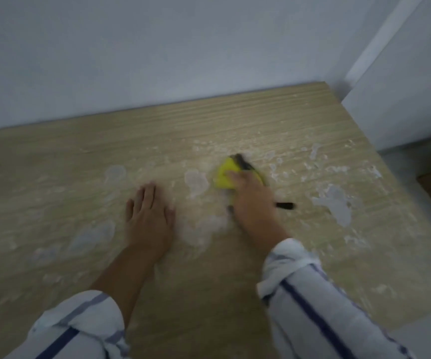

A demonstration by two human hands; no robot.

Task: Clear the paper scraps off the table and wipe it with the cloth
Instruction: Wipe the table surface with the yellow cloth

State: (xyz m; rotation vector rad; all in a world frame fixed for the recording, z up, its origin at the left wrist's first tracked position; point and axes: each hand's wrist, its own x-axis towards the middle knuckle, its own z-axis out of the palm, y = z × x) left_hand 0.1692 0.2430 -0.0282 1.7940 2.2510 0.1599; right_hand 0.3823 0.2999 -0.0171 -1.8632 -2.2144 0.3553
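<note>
Table (pixel 54 177): wood-grain, against wall (pixel 157 47).
Left hand (pixel 148 216): flat on table, fingers together.
Right hand (pixel 253 200): on yellow cloth (pixel 223 177), mid-table; grip blurred, cannot tell.
Black object (pixel 285 205): just right of that hand.
White scraps (pixel 338 206): scattered right of cloth.

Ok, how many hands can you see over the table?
2. The left hand lies flat on the table near the middle; the right hand, further right, holds the yellow cloth. None appears hidden.

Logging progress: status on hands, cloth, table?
Left hand flat on table, fingers straight. Right hand on yellow cloth, grip blurred. Paper scraps lie at right; small black object by right hand.
</note>
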